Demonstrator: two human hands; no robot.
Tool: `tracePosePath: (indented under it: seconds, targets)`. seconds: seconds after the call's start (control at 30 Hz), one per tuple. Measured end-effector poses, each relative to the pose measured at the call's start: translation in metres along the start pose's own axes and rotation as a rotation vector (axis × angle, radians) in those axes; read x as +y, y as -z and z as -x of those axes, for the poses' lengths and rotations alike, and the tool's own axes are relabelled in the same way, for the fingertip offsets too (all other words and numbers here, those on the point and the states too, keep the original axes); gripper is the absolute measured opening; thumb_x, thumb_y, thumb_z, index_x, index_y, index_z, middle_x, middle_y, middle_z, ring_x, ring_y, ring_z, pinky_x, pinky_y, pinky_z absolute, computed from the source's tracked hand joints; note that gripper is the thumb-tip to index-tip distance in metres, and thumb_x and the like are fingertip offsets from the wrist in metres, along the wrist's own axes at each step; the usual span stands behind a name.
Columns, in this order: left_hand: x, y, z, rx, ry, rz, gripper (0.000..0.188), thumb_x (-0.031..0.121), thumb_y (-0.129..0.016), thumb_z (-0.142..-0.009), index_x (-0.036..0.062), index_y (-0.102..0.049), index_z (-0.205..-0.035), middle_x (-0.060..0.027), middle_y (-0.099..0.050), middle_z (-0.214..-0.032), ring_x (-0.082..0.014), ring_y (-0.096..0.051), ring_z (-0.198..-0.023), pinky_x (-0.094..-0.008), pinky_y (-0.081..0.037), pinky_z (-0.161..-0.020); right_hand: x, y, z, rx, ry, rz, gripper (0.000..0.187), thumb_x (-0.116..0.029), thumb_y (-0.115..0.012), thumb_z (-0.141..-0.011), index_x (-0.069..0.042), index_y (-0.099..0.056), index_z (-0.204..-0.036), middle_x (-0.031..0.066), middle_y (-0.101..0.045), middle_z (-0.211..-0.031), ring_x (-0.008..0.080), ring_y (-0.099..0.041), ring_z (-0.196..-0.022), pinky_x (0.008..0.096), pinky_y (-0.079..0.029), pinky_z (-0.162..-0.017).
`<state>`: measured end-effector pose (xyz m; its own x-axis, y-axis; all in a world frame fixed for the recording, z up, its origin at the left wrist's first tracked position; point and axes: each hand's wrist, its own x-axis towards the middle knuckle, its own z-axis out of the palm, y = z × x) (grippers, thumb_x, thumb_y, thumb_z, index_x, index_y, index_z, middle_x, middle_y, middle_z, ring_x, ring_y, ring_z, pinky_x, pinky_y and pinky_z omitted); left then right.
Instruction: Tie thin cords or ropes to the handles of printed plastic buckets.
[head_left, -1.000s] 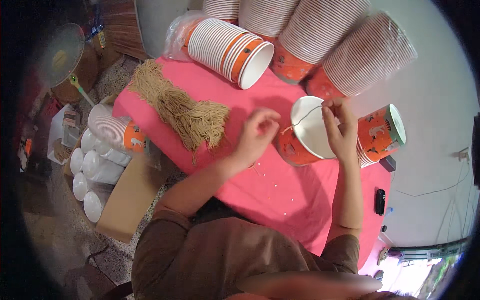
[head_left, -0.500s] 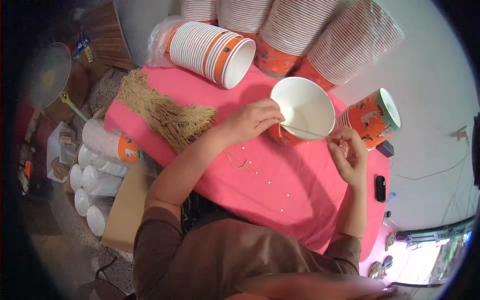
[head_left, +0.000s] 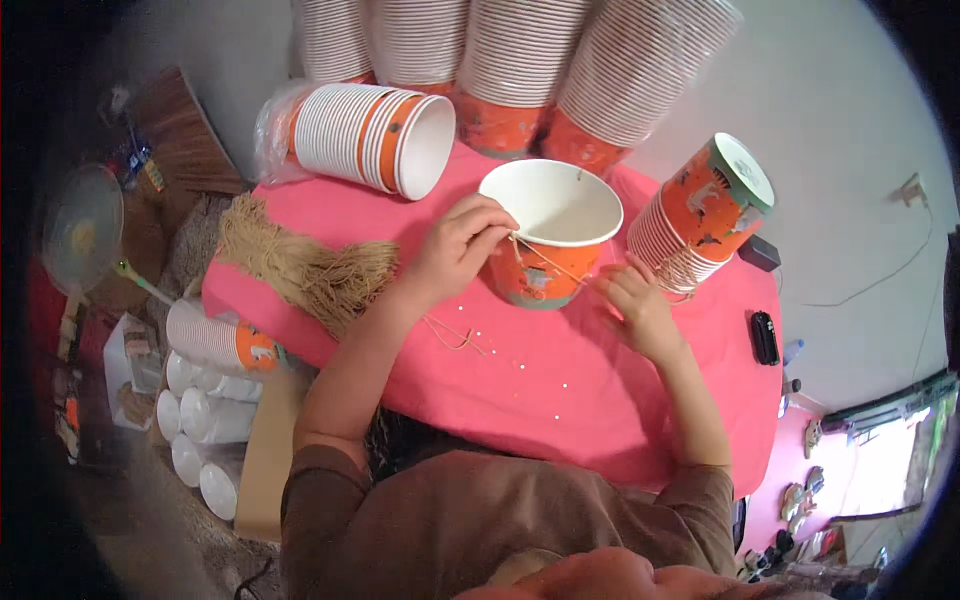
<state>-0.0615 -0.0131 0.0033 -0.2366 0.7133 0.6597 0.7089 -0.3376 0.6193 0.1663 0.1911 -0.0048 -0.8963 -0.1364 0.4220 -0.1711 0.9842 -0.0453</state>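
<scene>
An orange paper bucket [head_left: 530,287] with a white inside stands on the pink-covered table, its rim facing up. At the near left of that rim, my left hand [head_left: 462,245] is closed, thumb and fingers pinching a thin tan cord [head_left: 548,262]. The cord runs taut across the bucket's front to my right hand [head_left: 640,310], whose fingers are bent around its other end, just off the bucket's right side. A small bit of cord [head_left: 580,174] shows at the far rim. Beside my left forearm lies a bundle of tan cords [head_left: 310,260], with loose strands [head_left: 455,335] nearby.
Upside-down stacked buckets [head_left: 705,200] stand at the right, with cords on their rims. Plastic-wrapped stacks [head_left: 520,50] line the back; another stack [head_left: 350,135] lies sideways. A black object [head_left: 765,338] sits at the right edge. Left of the table, a cardboard box [head_left: 268,440] holds white stacks.
The bucket has tipped more upright, so its orange front shows more. Both hands still hold the cord, which now slopes down across the front. The whole view has shifted slightly.
</scene>
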Motion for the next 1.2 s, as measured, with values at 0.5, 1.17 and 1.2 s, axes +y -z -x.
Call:
tracePosePath:
  seconds: [0.5,1.17,1.2]
  targets:
    - [0.029,0.0,-0.03,0.275,0.359,0.482,0.034,0.004,-0.052,-0.094,-0.0011,-0.05,-0.127,-0.0045,-0.059,-0.109,-0.0094,-0.06,-0.082,-0.0233,-0.051,-0.069,-0.035,0.114,-0.005,0.336,-0.11,-0.161,0.052,-0.012,-0.075,-0.071,-0.001,-0.053,-0.116,0.0115,-0.06,-0.098,0.026,-0.06,-0.087,0.0363,-0.048,-0.077]
    - [-0.046,-0.043,0.048,0.134,0.649,0.384,0.017,0.008,-0.053,-0.094,0.0001,-0.061,-0.107,-0.0021,-0.062,-0.089,-0.0078,-0.059,-0.076,-0.0222,-0.051,-0.065,0.148,0.245,-0.033,0.517,-0.994,-0.536,0.046,-0.041,-0.055,-0.088,-0.003,-0.053,-0.114,0.0107,-0.056,-0.072,0.0198,-0.061,-0.051,0.0314,-0.057,-0.05]
    - [-0.046,-0.043,0.048,0.125,0.645,0.387,0.017,0.008,-0.053,-0.094,0.0003,-0.061,-0.107,-0.0021,-0.062,-0.089,-0.0078,-0.059,-0.075,-0.0222,-0.051,-0.065,0.152,0.24,-0.033,0.52,-1.041,-0.499,0.044,-0.04,-0.052,-0.09,-0.004,-0.051,-0.116,0.0123,-0.057,-0.072,0.0215,-0.062,-0.05,0.032,-0.056,-0.047]
